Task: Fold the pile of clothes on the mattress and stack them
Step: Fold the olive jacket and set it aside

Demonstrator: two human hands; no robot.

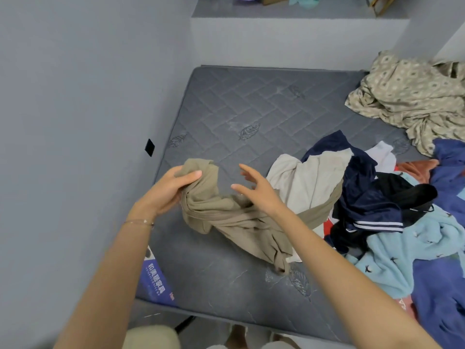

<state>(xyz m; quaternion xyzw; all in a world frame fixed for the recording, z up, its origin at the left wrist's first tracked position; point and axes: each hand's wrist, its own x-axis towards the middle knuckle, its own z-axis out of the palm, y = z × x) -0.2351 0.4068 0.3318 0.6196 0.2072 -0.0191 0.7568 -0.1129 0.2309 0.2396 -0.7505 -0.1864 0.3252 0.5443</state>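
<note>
One garment is in play: the khaki top (226, 217), twisted and unfolded, lies on the near left of the mattress (251, 109), its tail reaching into the pile (377, 210) at right. My left hand (168, 190) grips its bunched end; my right hand (256, 190) is spread wide above it, holding nothing. No folded stack shows (so nearly everything remains). Bare mattress lies beyond for spreading; the wall (75, 96) hugs its left edge, and a patterned sheet (415, 102) crowds the far right.
</note>
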